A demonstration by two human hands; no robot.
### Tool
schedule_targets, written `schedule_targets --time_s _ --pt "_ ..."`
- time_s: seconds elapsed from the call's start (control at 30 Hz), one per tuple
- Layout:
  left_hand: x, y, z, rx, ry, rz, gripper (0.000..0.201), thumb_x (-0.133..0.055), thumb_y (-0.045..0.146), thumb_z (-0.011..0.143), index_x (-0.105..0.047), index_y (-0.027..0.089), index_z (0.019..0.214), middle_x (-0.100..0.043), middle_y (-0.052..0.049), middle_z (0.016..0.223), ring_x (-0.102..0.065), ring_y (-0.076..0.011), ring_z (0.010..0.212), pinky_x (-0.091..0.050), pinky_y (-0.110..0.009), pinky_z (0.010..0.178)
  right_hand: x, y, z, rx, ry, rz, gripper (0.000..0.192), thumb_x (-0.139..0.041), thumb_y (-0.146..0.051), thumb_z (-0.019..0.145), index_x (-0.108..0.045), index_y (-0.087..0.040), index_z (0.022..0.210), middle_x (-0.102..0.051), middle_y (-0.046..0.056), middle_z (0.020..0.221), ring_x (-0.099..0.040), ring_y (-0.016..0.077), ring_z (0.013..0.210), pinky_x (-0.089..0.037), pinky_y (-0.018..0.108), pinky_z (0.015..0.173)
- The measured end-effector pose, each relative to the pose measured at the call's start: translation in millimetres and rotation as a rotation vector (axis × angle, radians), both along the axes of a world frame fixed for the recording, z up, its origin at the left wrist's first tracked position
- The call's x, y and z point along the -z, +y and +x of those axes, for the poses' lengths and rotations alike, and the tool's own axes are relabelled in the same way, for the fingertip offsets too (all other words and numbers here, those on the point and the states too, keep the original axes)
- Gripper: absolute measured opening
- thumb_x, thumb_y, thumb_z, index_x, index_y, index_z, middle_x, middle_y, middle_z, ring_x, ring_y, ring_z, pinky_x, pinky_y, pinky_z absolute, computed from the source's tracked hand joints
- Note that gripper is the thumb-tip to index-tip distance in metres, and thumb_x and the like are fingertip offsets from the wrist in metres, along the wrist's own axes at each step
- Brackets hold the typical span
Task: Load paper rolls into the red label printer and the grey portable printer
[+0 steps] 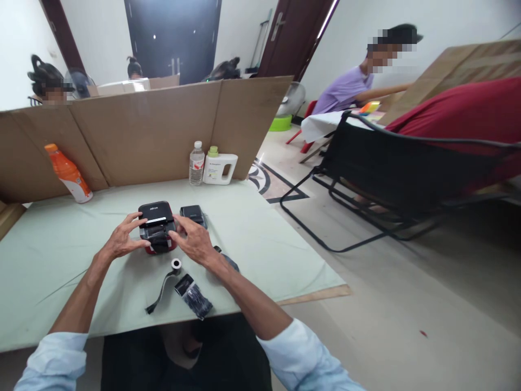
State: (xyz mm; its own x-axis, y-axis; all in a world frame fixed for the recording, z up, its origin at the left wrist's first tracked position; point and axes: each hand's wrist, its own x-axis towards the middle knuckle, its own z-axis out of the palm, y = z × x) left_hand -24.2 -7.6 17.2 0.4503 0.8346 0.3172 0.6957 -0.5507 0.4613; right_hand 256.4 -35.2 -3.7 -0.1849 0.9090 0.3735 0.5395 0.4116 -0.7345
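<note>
A small black-and-red device (pixel 157 224), which looks like a label printer, sits on the cloth-covered table. My left hand (pixel 125 237) grips its left side, with the thumb at the front edge and the fingers along the side. On the opposite side, my right hand (pixel 192 237) holds the device with its thumb and fingers. Nearer to me lies a small roll (pixel 176 264) with a white core and a dark strip trailing from it. Beside it is a dark, shiny wrapped packet (pixel 194 296). A black box-like item (pixel 192 214) rests behind my right hand, and a dark object (pixel 230 262) is partly hidden under my right forearm.
An orange bottle (pixel 70 175), a clear water bottle (pixel 196 164) and a white jug (pixel 220 167) stand against a cardboard partition (pixel 150 133). Right of the table is a black folding chair (pixel 366 157). A person in a purple shirt (pixel 340 89) sits beyond; others are behind the partition.
</note>
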Motion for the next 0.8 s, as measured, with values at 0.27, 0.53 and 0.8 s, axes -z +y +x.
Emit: schedule_targets --time_s 0.27,0.53,0.8 --pt "16.1 -11.2 1.2 -0.111 0.08 0.052 0.075 -0.084 0.053 0.076 -0.06 0.034 0.145 -0.045 -0.011 0.158 -0.054 -0.0343 0.139 -0.05 -0.052 0.113 17.0 27.4 13.7 -0.237 -0.254 0.003 0.083 -0.081 -0.042 0.086 -0.044 -0.025 0.158 -0.062 0.014 0.136 -0.059 0.0308 0.127 -0.049 0.044 0.104" --pt "11.7 -13.9 4.1 -0.149 0.183 0.028 0.073 -0.081 0.053 0.078 -0.059 0.037 0.146 -0.046 -0.008 0.158 -0.057 -0.0332 0.135 -0.053 -0.048 0.108 24.7 32.7 9.8 -0.217 -0.25 0.026 0.074 -0.081 -0.036 0.086 -0.051 -0.026 0.153 -0.064 0.012 0.133 -0.061 0.029 0.124 -0.049 0.043 0.104" --pt "30.0 -26.5 13.7 -0.186 0.14 -0.007 0.087 -0.074 0.04 0.085 -0.036 0.03 0.162 -0.057 -0.012 0.15 -0.061 -0.0323 0.132 -0.051 -0.045 0.11 23.3 18.9 7.2 -0.267 -0.068 -0.101 0.091 -0.079 -0.03 0.083 -0.033 -0.02 0.161 -0.062 0.016 0.141 -0.063 0.0319 0.122 -0.049 0.043 0.101"
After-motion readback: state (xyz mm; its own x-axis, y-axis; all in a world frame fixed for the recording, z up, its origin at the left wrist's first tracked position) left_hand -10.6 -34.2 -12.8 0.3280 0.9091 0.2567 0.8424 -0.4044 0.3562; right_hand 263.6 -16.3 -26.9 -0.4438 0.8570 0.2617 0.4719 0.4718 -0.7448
